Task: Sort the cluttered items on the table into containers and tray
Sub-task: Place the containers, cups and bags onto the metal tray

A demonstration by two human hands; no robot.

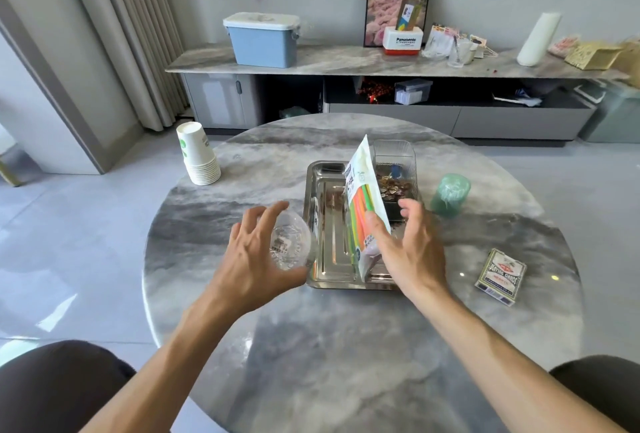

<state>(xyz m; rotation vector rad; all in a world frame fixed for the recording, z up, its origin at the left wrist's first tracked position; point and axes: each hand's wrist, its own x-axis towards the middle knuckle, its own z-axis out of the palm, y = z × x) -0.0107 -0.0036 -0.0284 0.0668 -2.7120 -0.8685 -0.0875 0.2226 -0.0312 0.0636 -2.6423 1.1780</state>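
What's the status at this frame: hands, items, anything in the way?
Left hand holds clear glass beside steel tray. Right hand pinches straw packet upright over tray. Card deck, green cup, paper cups unsorted. Nothing blocking.

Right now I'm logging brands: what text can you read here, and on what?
"Panasonic": white and red box on the sideboard.
Card box on the table: print too blurred.
Straw packet in the right hand: print too small.
Paper cups: green marks, unreadable.
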